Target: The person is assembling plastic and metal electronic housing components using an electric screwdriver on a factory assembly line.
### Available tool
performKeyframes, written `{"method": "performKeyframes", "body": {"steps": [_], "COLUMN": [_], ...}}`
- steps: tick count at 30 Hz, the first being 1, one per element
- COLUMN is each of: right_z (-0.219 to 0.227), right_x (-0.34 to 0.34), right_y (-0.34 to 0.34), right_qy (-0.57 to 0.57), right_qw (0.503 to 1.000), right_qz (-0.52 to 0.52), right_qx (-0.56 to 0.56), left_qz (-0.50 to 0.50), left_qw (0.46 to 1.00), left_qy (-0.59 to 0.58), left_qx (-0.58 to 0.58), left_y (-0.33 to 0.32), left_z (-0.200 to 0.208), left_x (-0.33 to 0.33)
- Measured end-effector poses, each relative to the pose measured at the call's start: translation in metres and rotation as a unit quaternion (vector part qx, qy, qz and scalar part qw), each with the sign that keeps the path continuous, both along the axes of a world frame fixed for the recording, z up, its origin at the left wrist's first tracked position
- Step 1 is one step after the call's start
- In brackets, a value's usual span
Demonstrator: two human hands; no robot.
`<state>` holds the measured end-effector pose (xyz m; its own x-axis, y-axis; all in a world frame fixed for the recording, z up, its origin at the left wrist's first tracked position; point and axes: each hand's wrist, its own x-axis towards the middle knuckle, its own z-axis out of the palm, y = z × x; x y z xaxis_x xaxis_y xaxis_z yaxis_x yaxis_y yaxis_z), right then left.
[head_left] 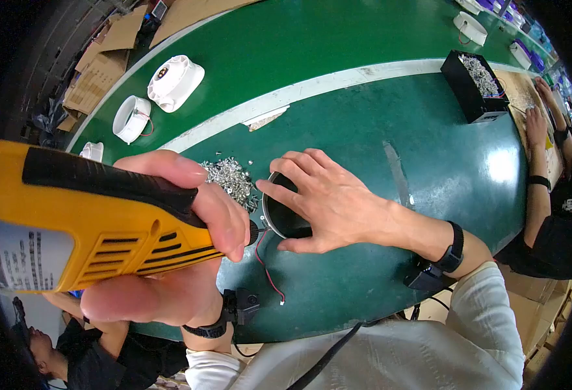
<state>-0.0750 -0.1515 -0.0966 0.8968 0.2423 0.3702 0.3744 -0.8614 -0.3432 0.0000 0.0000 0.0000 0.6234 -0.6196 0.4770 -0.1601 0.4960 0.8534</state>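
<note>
Yellow power tool above green tabletop

A yellow power screwdriver with a black grip panel, slotted vents and a pale printed label is held up in the left hand, its body slanting slightly and its dark, ridged nose pointing right. The nose is close beside the rim of a round, hollow part; whether the tip touches it cannot be told. That part has a thin greyish edge and a dark inside, lies on the green surface, and is partly covered by the right hand. From its near side a red-and-black wire trails to a small white connector.
</note>
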Motion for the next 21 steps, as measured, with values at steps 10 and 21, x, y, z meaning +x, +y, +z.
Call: {"method": "performKeyframes", "body": {"steps": [10, 21], "right_z": [-0.001, 0.002], "right_x": [-0.002, -0.005], "right_y": [-0.003, -0.002], "right_qy": [-0.003, 0.024], "right_qw": [1.0, 1.0], "right_qz": [-0.001, -0.006], "right_qx": [-0.002, -0.014], "left_qz": [0.034, 0.071], "left_qw": [0.999, 0.997], "left_qy": [-0.002, -0.029], "left_qx": [0.01, -0.014], "left_y": [-0.006, 0.011], "left_z": [-0.002, 0.009], "left_x": [-0.008, 0.002]}}
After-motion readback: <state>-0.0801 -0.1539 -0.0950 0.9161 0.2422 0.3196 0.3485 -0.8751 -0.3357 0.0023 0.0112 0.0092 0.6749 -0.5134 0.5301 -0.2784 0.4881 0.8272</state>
